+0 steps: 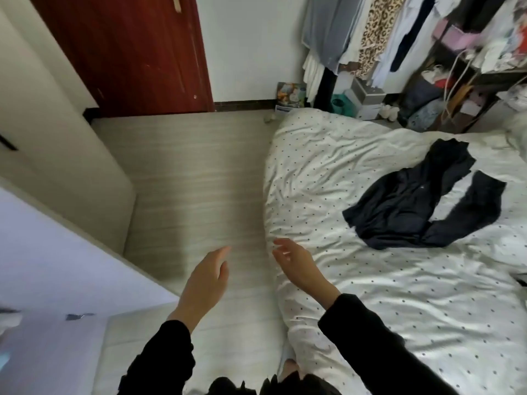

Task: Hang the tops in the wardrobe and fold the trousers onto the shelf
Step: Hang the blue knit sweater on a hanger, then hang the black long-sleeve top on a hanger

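Dark trousers (422, 201) on dotted bedding (356, 172), no legible writing

A bed (356, 280) in white dotted bedding is filling the right side. Dark trousers (422, 203) are lying crumpled on it, legs splaying apart.

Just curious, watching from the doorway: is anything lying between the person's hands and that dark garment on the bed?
Nothing visible. Both hands, left and right, are empty and open near the bed's edge. Only bare dotted bedding lies between them and the dark garment, which lies spread on top, uncovered.
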Demonstrator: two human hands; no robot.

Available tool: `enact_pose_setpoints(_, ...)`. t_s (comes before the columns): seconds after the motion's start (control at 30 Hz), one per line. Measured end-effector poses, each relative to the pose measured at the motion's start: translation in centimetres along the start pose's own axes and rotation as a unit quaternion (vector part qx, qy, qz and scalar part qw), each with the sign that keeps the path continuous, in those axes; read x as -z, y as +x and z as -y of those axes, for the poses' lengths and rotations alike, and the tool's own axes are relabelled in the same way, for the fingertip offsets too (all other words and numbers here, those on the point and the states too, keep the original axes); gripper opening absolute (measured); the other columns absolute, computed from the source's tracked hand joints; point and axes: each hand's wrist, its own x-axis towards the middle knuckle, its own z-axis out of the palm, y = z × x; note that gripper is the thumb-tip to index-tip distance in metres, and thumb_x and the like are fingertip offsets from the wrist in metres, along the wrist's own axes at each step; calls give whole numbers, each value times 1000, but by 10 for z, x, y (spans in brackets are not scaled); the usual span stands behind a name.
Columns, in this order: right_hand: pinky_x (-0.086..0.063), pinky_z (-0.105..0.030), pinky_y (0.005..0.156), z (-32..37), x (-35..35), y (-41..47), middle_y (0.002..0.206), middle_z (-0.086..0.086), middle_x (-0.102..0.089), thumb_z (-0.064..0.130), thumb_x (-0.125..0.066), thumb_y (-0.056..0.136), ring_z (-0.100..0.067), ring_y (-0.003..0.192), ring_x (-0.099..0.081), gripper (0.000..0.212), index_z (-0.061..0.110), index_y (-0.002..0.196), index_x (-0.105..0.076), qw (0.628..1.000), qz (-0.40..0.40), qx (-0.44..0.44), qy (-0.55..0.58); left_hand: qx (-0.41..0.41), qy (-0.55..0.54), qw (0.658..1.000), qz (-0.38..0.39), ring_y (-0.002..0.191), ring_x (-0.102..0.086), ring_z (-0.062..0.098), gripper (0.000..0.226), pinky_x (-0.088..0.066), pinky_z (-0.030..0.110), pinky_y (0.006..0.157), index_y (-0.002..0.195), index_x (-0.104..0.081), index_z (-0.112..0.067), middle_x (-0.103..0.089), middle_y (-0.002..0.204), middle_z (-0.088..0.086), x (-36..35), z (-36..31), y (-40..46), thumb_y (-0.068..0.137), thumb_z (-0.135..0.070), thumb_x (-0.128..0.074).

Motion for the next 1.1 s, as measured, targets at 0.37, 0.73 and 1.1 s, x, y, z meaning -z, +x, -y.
enact_pose_setpoints(0.37,-40,-28,89,-209,237,81,126,-11,-59,22,-46,99,-24,115,-55,38,10,135,-46,983,-115,-142,-29,-111,77,968,212,128,-43,17,43,-35,26,99,143,-35,-20,-39,145,2,-187,-196,181,100,-18,-37)
enact_pose_setpoints(0.73,-37,-40,98,-347,239,167,127,-3,-54,46,-48,94,-24,119,-48,43,22,129,-55,949,2,-189,-251,-101,123,940,303,120,-46,14,43,-36,19,90,143,-34,-19,-42,140,0,-314,-199,243,100,-16,-37)
enact_pose_setpoints(1.1,-36,-35,82,-354,223,178,96,-7,-63,12,-43,97,-27,91,-56,18,7,104,-58,972,-121,-178,-91,-81,128,933,327,128,-41,17,51,-38,28,99,145,-30,-19,-33,147,1,-347,-194,256,96,-11,-43)
